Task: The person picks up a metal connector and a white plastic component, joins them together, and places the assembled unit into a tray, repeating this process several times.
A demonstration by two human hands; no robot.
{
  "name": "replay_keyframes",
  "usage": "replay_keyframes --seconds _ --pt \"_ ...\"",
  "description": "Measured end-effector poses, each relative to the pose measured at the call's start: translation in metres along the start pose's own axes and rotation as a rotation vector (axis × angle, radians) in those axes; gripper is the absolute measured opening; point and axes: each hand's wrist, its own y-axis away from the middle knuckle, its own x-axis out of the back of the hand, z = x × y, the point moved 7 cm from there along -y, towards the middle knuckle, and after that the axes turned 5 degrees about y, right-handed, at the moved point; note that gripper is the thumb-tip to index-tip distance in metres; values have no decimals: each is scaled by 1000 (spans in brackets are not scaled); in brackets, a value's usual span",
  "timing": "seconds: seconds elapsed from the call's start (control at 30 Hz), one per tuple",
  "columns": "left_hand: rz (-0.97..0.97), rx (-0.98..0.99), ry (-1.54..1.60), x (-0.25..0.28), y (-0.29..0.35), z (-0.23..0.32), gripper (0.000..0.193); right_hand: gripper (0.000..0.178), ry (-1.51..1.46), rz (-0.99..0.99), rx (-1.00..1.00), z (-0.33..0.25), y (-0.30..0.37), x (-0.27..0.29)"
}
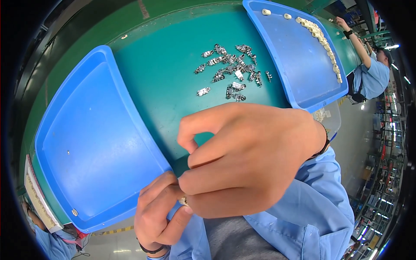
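Observation:
My left hand is closed at the front edge of the bench, its thumb and fingers pinching a small cream-coloured piece. Most of that piece is hidden between my hands. Over it reaches my right hand, back upward, fingers curled in and meeting the left fingertips; whatever those fingers hold is out of sight. Beyond my right hand, small silvery metal connector-like parts lie in a loose heap on the green bench mat.
At left stands a blue tray with a small part in its near corner. Another blue tray, at right, holds a row of cream cylindrical pieces. A clear container sits below it. Co-workers are at both sides.

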Motion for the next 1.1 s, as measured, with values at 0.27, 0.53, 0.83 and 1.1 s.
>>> replay_keyframes --seconds 0.27,0.53,0.83,1.1 --pt "3 25 51 1 0 1 21 24 -105 98 -52 6 2 3" --pt "-7 -33 66 0 1 0 20 22 -105 25 -62 5 1 1" --pt "-39 22 130 -4 1 -4 22 19 -140 -7 -72 1 0 3" --pt "-71 -6 92 -5 -3 -2 23 20 -103 -50 -72 2 2 -4"
